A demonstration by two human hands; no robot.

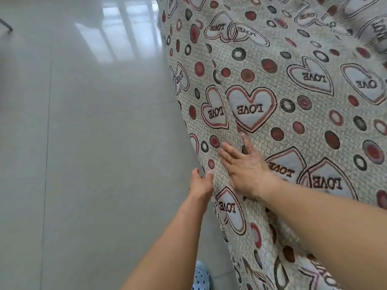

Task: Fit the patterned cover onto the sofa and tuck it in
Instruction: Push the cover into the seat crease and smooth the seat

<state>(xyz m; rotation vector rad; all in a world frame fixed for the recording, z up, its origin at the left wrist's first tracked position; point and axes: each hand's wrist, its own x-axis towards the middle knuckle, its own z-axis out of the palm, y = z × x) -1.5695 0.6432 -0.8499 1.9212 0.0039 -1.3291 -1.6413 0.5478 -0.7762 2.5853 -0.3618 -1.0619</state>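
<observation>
The patterned cover (293,84), beige with "LOVE" hearts and red and dark circles, lies spread over the sofa and fills the right half of the view. The sofa itself is hidden beneath it. My right hand (243,166) lies flat on the cover near its left edge, fingers straight and spread. My left hand (201,183) is at the hanging side edge of the cover, thumb and fingers around the fabric's edge; the fingertips are partly hidden behind the cloth.
A glossy grey tiled floor (83,143) fills the left half, with window light reflected at the top. A blue perforated slipper (201,277) shows at the bottom by the cover's hem. A thin metal leg (6,26) stands at the far upper left.
</observation>
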